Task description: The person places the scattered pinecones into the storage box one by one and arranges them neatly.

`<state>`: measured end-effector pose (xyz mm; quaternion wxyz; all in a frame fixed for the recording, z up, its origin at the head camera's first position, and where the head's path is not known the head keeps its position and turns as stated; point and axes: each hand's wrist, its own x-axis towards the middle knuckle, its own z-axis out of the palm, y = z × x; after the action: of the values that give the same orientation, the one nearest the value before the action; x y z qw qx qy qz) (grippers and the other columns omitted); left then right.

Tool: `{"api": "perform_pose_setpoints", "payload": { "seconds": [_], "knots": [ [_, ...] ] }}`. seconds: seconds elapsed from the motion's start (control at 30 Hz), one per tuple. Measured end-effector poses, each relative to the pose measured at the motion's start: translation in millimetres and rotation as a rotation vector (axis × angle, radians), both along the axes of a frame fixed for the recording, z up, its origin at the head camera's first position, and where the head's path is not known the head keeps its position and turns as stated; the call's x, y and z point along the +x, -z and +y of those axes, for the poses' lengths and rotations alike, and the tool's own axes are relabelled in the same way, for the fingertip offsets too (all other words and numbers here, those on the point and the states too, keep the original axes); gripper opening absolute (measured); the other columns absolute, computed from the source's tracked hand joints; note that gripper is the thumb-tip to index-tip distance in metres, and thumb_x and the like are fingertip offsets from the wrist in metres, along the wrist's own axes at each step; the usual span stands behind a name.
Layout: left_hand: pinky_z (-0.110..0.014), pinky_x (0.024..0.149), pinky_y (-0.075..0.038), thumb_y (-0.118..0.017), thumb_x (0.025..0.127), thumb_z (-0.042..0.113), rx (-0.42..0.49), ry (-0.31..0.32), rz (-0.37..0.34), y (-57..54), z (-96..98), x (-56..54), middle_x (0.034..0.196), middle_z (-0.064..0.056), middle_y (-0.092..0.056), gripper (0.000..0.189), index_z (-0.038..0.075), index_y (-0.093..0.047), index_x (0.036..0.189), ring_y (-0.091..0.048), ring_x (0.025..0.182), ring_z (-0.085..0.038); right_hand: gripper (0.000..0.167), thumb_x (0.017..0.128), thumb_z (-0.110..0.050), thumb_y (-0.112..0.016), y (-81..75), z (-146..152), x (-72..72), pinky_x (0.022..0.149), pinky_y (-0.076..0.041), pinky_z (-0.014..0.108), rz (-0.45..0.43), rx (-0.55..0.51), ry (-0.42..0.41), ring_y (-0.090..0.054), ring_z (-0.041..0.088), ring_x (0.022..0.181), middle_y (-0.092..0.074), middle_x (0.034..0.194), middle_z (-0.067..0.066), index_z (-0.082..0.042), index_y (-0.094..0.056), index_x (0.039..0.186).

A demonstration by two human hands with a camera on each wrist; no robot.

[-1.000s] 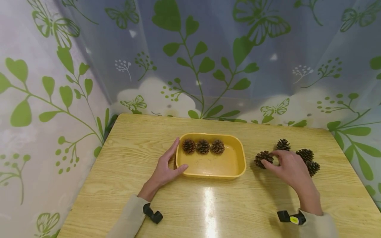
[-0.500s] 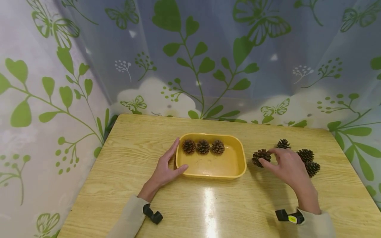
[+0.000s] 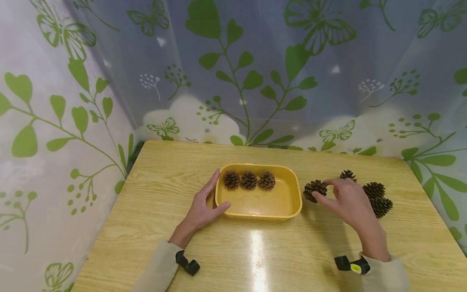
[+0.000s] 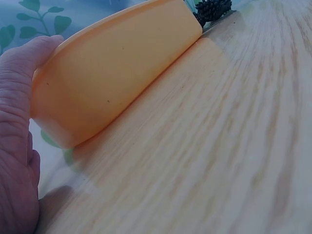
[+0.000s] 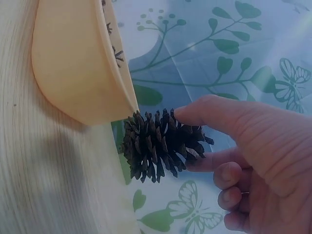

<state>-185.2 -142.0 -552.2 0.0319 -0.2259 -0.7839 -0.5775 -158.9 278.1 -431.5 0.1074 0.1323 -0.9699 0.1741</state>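
Note:
My right hand (image 3: 353, 205) pinches a brown pine cone (image 3: 314, 191) between thumb and fingertips, just right of a yellow plastic box (image 3: 255, 205). In the right wrist view, that cone (image 5: 153, 146) hangs off the table beside the box's end, its scales spread. My left hand (image 3: 202, 207) rests against the box's left end, its fingers straight along the outside and the thumb at the front rim. Three pine cones (image 3: 249, 180) sit in a row along the box's back wall. The left wrist view shows the thumb at the rim of the box (image 4: 126, 63).
Right of my right hand, more pine cones (image 3: 381, 207) lie on the wooden table (image 3: 219, 251); one (image 3: 348, 175) is partly behind that hand. A patterned curtain (image 3: 262, 101) stands along the table's back edge, another on the left.
My right hand has moved a little left and up with the pine cone, closer to the box. The left hand and the box have stayed in place.

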Motion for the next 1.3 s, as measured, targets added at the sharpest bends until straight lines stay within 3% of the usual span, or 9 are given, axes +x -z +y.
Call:
{"api": "perform_pose_setpoints", "payload": {
  "seconds": [0.67,0.97,1.3],
  "knots": [
    [-0.035,0.128,-0.021,-0.081,0.091,0.026,-0.002,0.003,0.007,0.9,0.4,0.5,0.174,0.002,-0.020,0.098,0.024,-0.020,0.168,-0.019,0.159,-0.020,0.045,0.089,-0.039,-0.084,-4.6,-13.1,-8.6,0.046,-0.024,0.027,0.060,-0.020,-0.039,-0.032,0.012,0.052,-0.041,0.058,-0.005,-0.001,-0.078,0.112],
    [-0.033,0.128,-0.020,-0.082,0.091,0.024,-0.006,-0.005,0.007,0.7,0.0,-0.9,0.173,0.005,-0.020,0.099,0.024,-0.021,0.168,-0.020,0.159,-0.019,0.042,0.089,-0.038,-0.084,-7.9,-18.9,-14.0,0.055,-0.027,0.031,0.108,-0.031,-0.038,-0.034,0.015,0.059,-0.042,0.059,-0.005,-0.002,-0.078,0.112],
    [-0.038,0.128,-0.021,-0.082,0.091,0.029,-0.009,-0.007,0.006,-0.5,-0.1,0.1,0.173,0.006,-0.020,0.098,0.025,-0.021,0.168,-0.020,0.159,-0.020,0.043,0.090,-0.038,-0.083,-7.8,-32.0,-19.9,0.064,-0.030,0.035,0.068,-0.050,-0.058,-0.036,0.018,0.063,-0.040,0.059,-0.004,-0.002,-0.077,0.113]
  ]
}}
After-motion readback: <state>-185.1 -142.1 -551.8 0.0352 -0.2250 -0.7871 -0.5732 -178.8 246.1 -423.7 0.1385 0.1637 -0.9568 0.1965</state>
